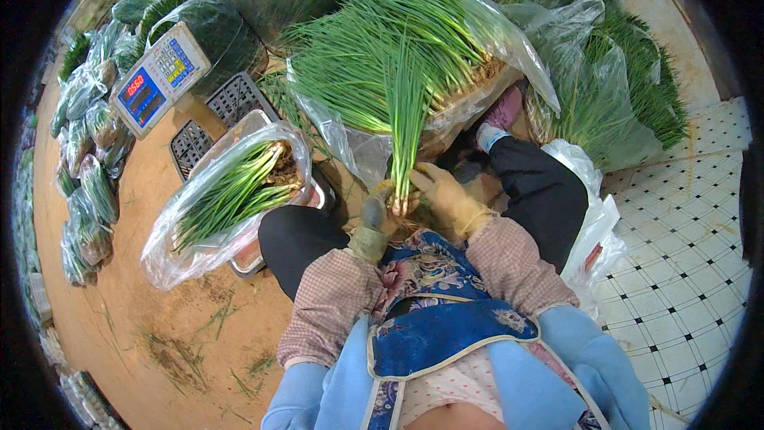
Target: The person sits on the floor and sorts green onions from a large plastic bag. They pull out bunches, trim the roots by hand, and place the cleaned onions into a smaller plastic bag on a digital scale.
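Observation:
A small bunch of scallions (404,131) stands nearly upright before me, its pale root ends low and its green leaves pointing away. Around the root end closes my gloved left hand (376,215). My gloved right hand (441,191) has its fingertips against the bunch's right side; whether they grip it is hidden. Just beyond lies a large pile of scallions (382,48) on an opened clear plastic sheet (370,152), roots to the right. Left of my knee, more scallions (239,194) rest in an open clear bag (161,251) on the scale's tray (327,191).
A digital scale's display (160,80) rises beside a black plastic crate (242,101). Several bagged bundles (89,191) line the left floor. Large bags of greens (621,83) stand at the back and right. White plastic bags (588,215) lie by my right knee. Leaf scraps (179,358) litter the brown floor.

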A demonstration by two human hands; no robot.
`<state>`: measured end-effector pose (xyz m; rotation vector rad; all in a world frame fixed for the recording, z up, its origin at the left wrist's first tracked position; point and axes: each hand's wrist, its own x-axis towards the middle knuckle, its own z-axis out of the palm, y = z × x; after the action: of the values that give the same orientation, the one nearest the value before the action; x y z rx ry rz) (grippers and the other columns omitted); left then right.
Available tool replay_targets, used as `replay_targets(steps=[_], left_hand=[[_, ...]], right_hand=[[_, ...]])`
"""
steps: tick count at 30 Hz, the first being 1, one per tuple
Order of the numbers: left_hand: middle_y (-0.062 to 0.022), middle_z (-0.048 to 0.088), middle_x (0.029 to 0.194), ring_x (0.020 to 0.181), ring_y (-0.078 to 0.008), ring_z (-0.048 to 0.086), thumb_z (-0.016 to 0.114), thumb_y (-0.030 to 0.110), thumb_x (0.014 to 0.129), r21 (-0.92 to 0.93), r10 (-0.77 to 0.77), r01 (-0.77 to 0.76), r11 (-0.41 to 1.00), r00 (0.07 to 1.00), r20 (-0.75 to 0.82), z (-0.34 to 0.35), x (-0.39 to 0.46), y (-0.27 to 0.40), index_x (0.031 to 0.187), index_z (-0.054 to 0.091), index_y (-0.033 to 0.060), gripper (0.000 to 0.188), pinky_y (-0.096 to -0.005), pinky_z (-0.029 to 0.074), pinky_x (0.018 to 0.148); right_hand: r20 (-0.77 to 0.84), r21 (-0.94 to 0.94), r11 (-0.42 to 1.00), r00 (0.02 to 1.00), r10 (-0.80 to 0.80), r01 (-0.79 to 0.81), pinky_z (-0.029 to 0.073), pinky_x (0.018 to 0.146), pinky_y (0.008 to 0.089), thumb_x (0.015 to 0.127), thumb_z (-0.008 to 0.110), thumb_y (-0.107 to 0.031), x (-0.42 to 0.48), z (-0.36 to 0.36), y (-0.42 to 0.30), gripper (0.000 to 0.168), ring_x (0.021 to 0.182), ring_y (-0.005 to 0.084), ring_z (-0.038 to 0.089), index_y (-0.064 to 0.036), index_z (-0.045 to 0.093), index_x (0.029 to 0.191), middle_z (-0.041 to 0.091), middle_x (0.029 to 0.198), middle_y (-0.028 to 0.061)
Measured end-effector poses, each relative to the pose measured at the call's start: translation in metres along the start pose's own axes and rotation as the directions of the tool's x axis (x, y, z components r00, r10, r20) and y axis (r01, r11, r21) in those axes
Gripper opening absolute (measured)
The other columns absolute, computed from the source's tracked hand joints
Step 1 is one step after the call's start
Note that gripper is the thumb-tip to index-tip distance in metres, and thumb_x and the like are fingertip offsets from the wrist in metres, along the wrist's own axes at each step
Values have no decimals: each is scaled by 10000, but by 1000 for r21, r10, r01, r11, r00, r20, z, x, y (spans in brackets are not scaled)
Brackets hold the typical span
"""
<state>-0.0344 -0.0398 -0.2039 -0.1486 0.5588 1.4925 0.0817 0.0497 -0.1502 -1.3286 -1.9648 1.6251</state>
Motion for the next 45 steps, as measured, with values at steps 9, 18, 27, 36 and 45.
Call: replay_targets(steps=[9, 18, 27, 36, 45], left_hand=[[-94, 589, 812, 640, -184, 606, 558, 51, 798, 291, 26, 1, 957, 996, -89, 8, -1, 2, 1023, 477, 0, 245, -278, 524, 550], [-52, 582, 777, 552, -95, 531, 582, 88, 794, 704, 296, -195, 683, 955, -22, 0, 4, -11, 1009, 486, 15, 247, -200, 419, 465], [-119, 586, 837, 689, -191, 593, 473, 168, 879, 324, 160, -153, 934, 987, 4, 1, 0, -2, 1005, 477, 16, 198, -286, 512, 593], [-105, 565, 780, 709, -223, 579, 389, 337, 902, 86, 28, -47, 995, 977, 210, -10, 1, -1, 1075, 480, 32, 362, -360, 505, 694], [-64, 553, 916, 806, -139, 549, 537, 182, 846, 603, 225, -215, 769, 973, 60, -6, 7, 6, 1072, 476, 15, 287, -250, 459, 676]], right_hand=[[-93, -281, 957, 995, 43, -68, 443, 716, 329, 728, 616, -300, 10, 0, -11, 388, 796, 246, 581, 0, 559, 968, 605, 855, 157], [-112, -460, 886, 994, -6, -46, 448, 672, 412, 742, 588, -331, 11, 4, -36, 312, 739, 366, 560, -25, 560, 796, 594, 813, 182], [4, 459, 856, 963, -269, 237, 452, 609, 260, 857, 501, -143, -7, -15, -8, 110, 697, 160, 542, -39, 507, 892, 540, 731, 56], [74, -80, 996, 997, -26, 32, 455, 680, 321, 805, 531, -204, -20, 3, -44, 256, 786, 234, 569, 26, 525, 919, 577, 819, 125], [-23, -369, 873, 936, -352, 319, 438, 761, 410, 787, 484, -142, 4, 17, -14, 198, 854, 357, 538, -24, 563, 925, 584, 911, 185]])
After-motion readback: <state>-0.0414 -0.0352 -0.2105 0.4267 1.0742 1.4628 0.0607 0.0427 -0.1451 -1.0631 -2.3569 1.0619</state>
